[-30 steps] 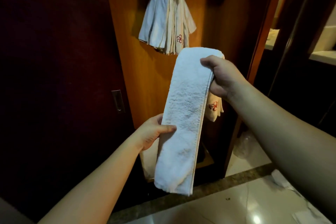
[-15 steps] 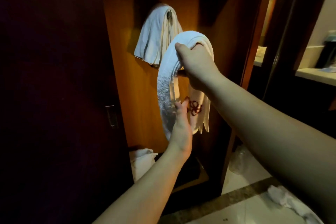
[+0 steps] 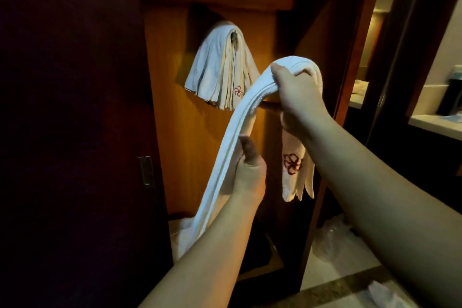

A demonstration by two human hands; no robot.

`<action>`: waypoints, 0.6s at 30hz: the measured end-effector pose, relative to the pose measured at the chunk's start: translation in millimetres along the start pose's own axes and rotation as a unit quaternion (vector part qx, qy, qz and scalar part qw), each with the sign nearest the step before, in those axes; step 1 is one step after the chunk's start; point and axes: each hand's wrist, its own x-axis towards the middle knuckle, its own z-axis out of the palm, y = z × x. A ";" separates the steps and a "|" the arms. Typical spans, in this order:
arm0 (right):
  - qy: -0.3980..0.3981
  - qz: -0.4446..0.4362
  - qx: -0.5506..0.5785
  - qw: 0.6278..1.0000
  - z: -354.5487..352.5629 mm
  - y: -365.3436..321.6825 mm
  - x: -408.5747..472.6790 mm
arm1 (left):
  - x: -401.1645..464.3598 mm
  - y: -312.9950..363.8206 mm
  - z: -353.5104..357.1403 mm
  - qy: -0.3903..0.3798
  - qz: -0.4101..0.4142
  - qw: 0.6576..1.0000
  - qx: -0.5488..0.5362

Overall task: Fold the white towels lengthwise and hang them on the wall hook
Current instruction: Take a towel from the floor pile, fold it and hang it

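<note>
Left hand (image 3: 246,169) grips the lower run of the folded white towel (image 3: 226,155), thumb up along its edge. Right hand (image 3: 298,94) clamps the bend of the same towel, the embroidered ends dangling below the wrist. Behind, on the wooden panel (image 3: 190,147), hung towels (image 3: 217,72) drape over the wall hook (image 3: 234,37).
</note>
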 end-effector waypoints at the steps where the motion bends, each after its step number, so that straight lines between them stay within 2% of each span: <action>1: 0.015 -0.002 -0.015 1.000 -8.5 6.8 4.5 | -2.9 4.2 0.3 0.017 0.014 0.999 -0.027; 4: 0.042 -0.007 -0.099 0.994 -33.4 29.5 10.7 | -21.1 26.1 1.9 0.060 0.075 0.991 -0.096; 8: 0.072 0.030 -0.136 0.988 -59.7 58.8 7.3 | -10.2 40.8 -1.8 0.123 0.079 0.979 -0.144; 9: 0.093 0.042 -0.118 0.988 -65.4 63.6 8.4 | -4.7 42.2 -1.6 0.115 0.077 0.980 -0.145; 11: 0.123 0.085 0.012 0.989 -75.0 68.0 15.5 | 3.6 46.2 3.4 0.097 0.082 0.985 -0.119; 13: 0.151 0.126 0.137 0.971 -81.4 71.7 23.5 | 11.4 50.6 3.5 0.086 0.084 0.991 -0.064; 18: 0.167 0.161 0.189 0.954 -92.0 78.9 49.6 | 32.9 67.3 5.1 0.076 0.112 0.989 0.066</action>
